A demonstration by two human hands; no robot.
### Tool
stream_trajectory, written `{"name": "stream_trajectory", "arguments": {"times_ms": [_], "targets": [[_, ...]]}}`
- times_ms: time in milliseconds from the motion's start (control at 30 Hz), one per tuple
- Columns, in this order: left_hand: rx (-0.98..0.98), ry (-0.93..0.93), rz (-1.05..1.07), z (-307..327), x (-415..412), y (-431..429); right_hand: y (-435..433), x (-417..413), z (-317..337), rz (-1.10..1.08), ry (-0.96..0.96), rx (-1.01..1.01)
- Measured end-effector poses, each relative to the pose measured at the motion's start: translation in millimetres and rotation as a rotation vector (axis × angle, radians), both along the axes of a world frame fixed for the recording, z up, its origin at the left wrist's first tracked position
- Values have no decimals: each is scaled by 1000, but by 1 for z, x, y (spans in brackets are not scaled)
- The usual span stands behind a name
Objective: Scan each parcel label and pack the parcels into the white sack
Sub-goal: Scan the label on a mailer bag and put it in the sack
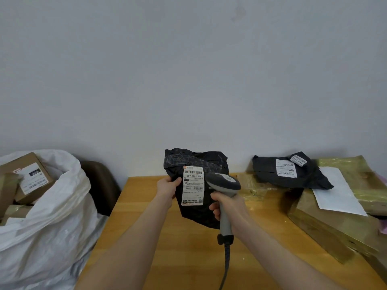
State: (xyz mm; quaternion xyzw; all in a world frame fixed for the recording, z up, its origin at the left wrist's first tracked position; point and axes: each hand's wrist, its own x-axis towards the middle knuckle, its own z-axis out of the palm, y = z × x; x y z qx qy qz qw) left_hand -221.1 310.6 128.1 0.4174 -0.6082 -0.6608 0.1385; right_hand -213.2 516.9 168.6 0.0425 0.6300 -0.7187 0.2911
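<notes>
Parcel first: a black parcel of crumpled plastic film is held upright just below the centre of the frame, its white label turned toward the camera. The left hand pinches its left edge. The thumb is pressed on the front beside the label, and the other fingers are folded behind the film, out of sight. The right hand grips the grey handle of a scanner with its fingers curled tightly round it. Whether a finger presses the trigger cannot be told. The scanner's dark-topped head sits just right of the label and overlaps the parcel's right side, and its cable hangs down toward the bottom edge.

Under both forearms lies a table of warm orange-yellow wood. At the right of the frame, taped cartons wrapped in glossy yellowish tape are stacked on it. A white sheet lies on top of them, and a second black parcel with two labels rests on them against the wall.

At lower left stands the white sack with its mouth open, and cardboard boxes show inside it. Between the sack and the table there is a dark brown rounded shape — what it is cannot be told. A plain pale grey wall fills the upper half of the frame.
</notes>
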Motion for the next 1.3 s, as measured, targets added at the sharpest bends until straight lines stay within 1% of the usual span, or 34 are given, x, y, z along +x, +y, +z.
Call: {"name": "stream_trajectory", "arguments": {"times_ms": [167,367,500,600,767,867,967,1067,1133,1233,1267,1300], "targets": [[-38,58,84,22,23,-20,-33,-11,3,54,18,-20],[-99,168,237,66,82,-83,-120,7,29,225,25,-50],[-141,233,369,92,127,-151,-194,35,52,319,72,-73],[-220,249,454,107,162,-213,-258,57,65,365,102,-91],[-308,274,595,128,221,-335,-378,98,78,428,88,-124],[-429,176,703,142,256,-405,-438,117,80,437,54,-119],[-493,59,754,144,280,-457,-476,123,75,424,20,-114],[-537,-99,723,123,286,-481,-493,119,63,384,-12,-103],[-511,-177,655,99,281,-486,-498,116,52,362,-25,-72],[-352,-238,636,78,270,-484,-498,112,37,340,-51,-20],[-340,-278,644,77,268,-483,-497,111,33,328,-65,-10],[-379,-346,653,79,266,-482,-496,110,30,312,-78,-2]]}}
